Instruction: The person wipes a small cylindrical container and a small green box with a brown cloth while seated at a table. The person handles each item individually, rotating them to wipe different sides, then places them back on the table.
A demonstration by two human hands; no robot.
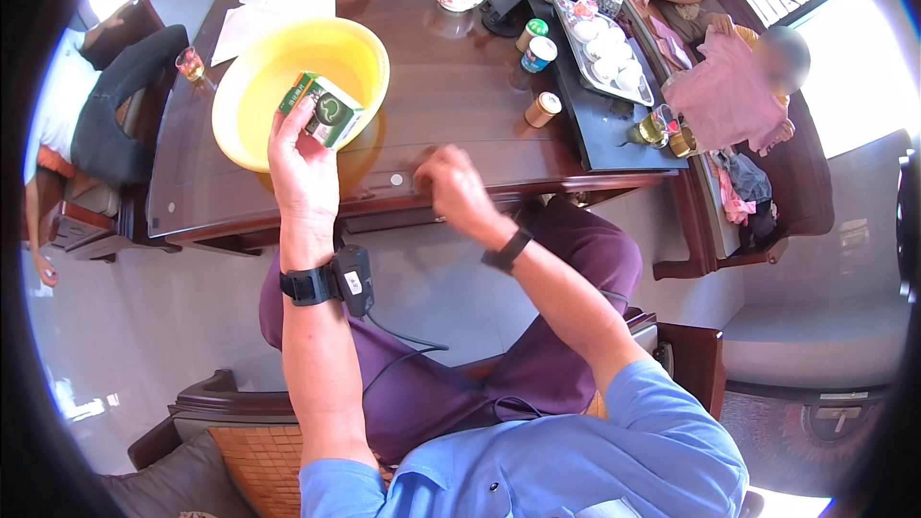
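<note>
My left hand [306, 158] grips a small green and white cardboard box [327, 109] with printed writing and a picture on it. The box is held in front of the near right rim of a yellow plastic basin [237, 126], which stands on the dark wooden table [446, 122]. My right hand [455, 183] is blurred over the table's near edge, its fingers curled. Whether anything sits in those fingers I cannot tell. A small white round disc [396, 180] lies on the tabletop between my hands.
Right of centre stand a brown-capped jar [542, 110], a blue-labelled tub [538, 55] and a green-capped jar [532, 34]. A metal tray of white cups [608, 57] rests on a black board [611, 137]. Left, a drinking glass [190, 65] is near the edge. Other people sit around the table.
</note>
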